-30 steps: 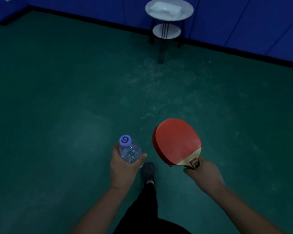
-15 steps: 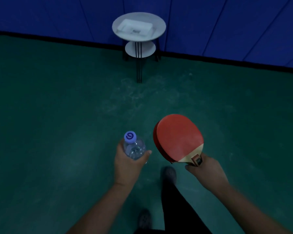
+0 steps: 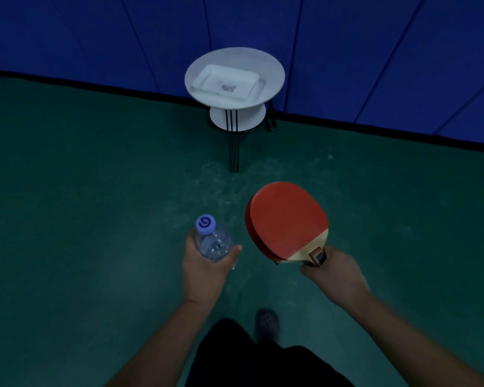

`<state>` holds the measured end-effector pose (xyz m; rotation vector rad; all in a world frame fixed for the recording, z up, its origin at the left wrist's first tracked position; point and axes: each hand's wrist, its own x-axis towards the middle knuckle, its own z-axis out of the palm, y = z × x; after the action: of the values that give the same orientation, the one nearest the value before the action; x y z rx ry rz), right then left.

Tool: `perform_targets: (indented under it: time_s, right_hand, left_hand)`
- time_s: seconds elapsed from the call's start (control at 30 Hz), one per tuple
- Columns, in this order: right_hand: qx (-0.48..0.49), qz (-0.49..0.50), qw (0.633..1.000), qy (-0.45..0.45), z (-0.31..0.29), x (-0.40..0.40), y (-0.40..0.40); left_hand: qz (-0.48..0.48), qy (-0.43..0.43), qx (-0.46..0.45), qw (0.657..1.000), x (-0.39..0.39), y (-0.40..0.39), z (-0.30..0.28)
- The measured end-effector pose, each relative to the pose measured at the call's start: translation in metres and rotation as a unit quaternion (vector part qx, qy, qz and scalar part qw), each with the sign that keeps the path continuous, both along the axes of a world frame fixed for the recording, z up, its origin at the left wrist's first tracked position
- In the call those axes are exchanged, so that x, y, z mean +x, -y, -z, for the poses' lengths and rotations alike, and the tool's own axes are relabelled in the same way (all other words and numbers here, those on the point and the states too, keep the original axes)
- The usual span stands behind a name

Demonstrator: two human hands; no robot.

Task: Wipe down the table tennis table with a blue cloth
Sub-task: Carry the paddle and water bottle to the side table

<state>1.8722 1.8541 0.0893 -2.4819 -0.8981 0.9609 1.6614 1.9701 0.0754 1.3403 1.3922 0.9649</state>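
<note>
Dark green flooring (image 3: 67, 219) fills most of the view, scuffed pale in the middle, and is bounded at the far side by a wall of blue padded panels (image 3: 375, 51) with a black strip along its base. Against that wall a small round white desk (image 3: 274, 68) is seen, with a smaller round shelf (image 3: 252, 118) beneath its top and dark legs below. On the top of the desk a shallow white rectangular tray (image 3: 207, 79) is laid, with a small dark mark at its middle that cannot be made out.

Nearer the camera, a clear plastic water bottle (image 3: 213, 241) with a pale blue cap is held upright in the left hand (image 3: 204, 269); its grip is closed round the body of the bottle, thumb on one side and fingers on the other. To the right, just beside it but apart, red table tennis paddles (image 3: 287, 219) are held by the handle in the right hand (image 3: 336, 272), whose grip is wrapped tightly round the handle; a second blade edge is visible behind the front one. The red faces are turned up toward the camera.

Below the hands, dark trousers (image 3: 249, 358) and one grey shoe (image 3: 267, 324) are seen on the floor. Neither the table tennis table nor the blue cloth is in view.
</note>
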Motion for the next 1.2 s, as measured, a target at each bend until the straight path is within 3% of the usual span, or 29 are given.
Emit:
perform_targets:
  time_s: [0.83,1.2]
  right_hand:
    - [-0.031,-0.013,0.999,0.012,0.012,0.251,-0.493]
    - [-0.038,-0.069,0.997,0.008,0.059,0.405,-0.720]
  left_hand:
    - [0.020,0.029,-0.018,0.999,0.240,-0.499,0.017]
    - [0.015,-0.043,-0.001,0.999,0.369,-0.724,0.041]
